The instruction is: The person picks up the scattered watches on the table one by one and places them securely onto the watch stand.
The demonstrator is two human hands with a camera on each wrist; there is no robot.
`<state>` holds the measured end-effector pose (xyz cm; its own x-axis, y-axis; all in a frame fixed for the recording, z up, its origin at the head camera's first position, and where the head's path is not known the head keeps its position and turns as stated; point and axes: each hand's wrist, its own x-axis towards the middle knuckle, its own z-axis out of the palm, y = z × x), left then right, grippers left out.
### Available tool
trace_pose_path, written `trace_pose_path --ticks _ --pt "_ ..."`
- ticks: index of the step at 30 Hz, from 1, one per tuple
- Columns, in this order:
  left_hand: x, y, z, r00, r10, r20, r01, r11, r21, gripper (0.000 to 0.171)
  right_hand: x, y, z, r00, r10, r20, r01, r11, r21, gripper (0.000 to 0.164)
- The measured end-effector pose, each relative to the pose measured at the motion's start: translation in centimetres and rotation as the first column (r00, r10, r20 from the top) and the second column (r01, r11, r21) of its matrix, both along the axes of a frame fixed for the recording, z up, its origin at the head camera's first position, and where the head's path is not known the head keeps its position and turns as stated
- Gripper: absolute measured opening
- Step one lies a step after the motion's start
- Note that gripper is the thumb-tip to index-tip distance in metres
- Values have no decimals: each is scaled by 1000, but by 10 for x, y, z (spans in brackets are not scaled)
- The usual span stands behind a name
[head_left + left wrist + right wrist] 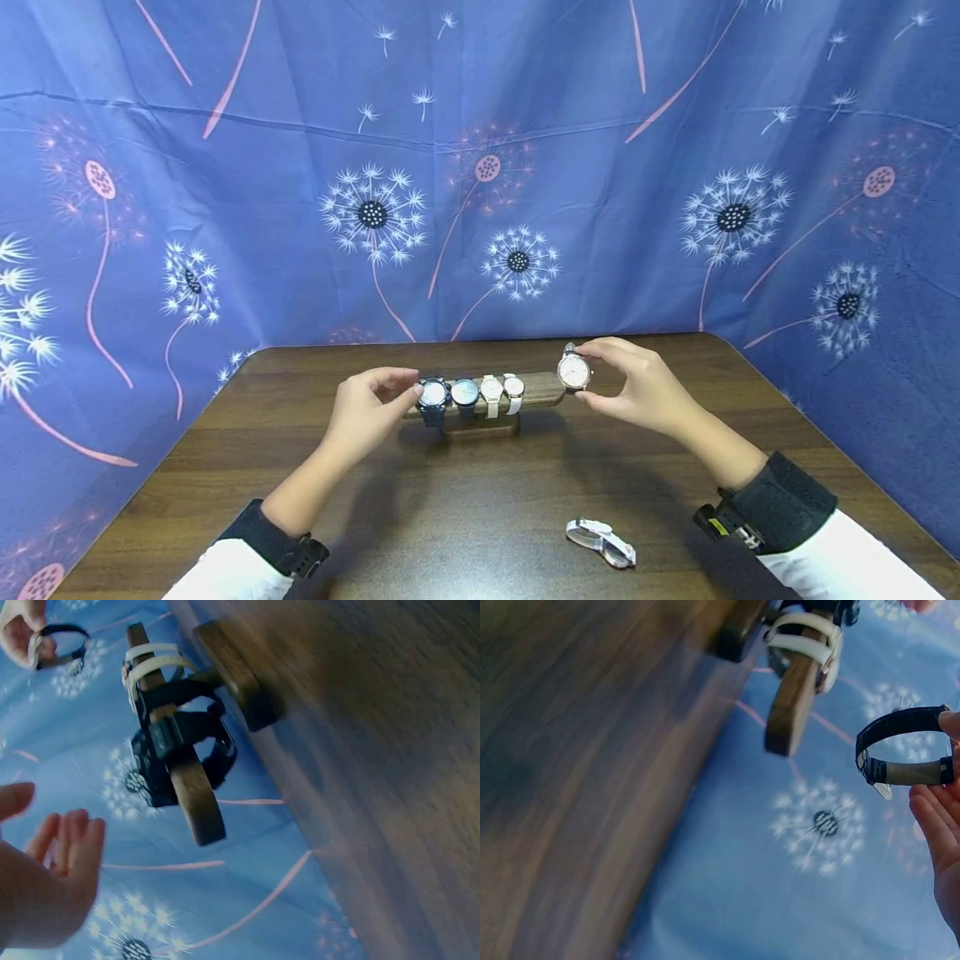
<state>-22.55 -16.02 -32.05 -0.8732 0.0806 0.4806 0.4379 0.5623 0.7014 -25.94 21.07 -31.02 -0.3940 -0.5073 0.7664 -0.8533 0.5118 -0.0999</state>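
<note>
Between the thumb and fingers of my right hand (637, 385) is a wristwatch (574, 372) with a white dial. Its dark strap (900, 721) is closed in a loop, apart from the right end of a wooden watch stand (542, 389). Toward the left, the stand's bar carries two dark-strapped watches, one with a pale dial (432, 394) and one with a bluish dial (465, 392). Beside them sit a cream-strapped watch (492, 390) and a white-strapped watch (513, 387). My left hand (365, 412) is by the bar's left end, fingers loosely extended; the left wrist view shows space between it and the watches.
Another white-strapped watch (601, 541) lies on its side on the brown wooden table (480, 492), nearer to me and right of the stand. Behind the table's far edge hangs a blue cloth (600, 183) with a dandelion print.
</note>
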Motion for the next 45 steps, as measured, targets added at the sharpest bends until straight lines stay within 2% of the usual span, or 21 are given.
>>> trace_pose_path --ticks 3,7,11,16,18,21,24,28,32,38,42,45 --pt "-8 -10 -1 996 62 62 -60 997 -42 21 -5 6 -4 996 -15 85 16 1000 -9 55" --pt "-17 -24 -5 985 102 137 -89 991 -103 24 -12 12 -11 986 -20 166 22 1000 -5 52" --pt "-24 -35 -10 955 126 269 -99 989 -112 27 -22 17 -19 978 -25 209 25 1000 1 52" --pt "-31 -40 -19 898 80 432 -87 996 -4 31 -34 18 -30 957 -14 289 19 1000 -15 49" --pt "-33 -40 -21 883 49 468 -85 995 55 31 -37 16 -34 945 -3 326 8 1000 -16 49" --pt "-38 -40 -23 868 11 496 -79 990 118 33 -42 13 -40 930 7 368 -2 1000 -14 48" --pt "-43 -39 -26 862 -15 507 -79 983 163 33 -47 10 -45 910 10 416 0 1000 -25 48" --pt "-47 -37 -33 862 -51 505 -74 971 225 29 -53 6 -52 882 10 471 8 999 -35 48" --pt "-50 -34 -35 864 -72 499 -80 957 278 23 -56 3 -53 866 5 500 14 999 -35 49" --pt "-51 -31 -34 860 -49 508 -113 952 284 20 -56 1 -54 848 5 529 10 1000 -26 51" --pt "-52 -32 -35 857 -46 513 -119 951 284 20 -57 -1 -53 848 -1 530 11 1000 -16 53" --pt "-52 -32 -36 862 -51 504 -111 952 286 21 -59 -3 -52 852 -16 523 19 1000 -1 53"
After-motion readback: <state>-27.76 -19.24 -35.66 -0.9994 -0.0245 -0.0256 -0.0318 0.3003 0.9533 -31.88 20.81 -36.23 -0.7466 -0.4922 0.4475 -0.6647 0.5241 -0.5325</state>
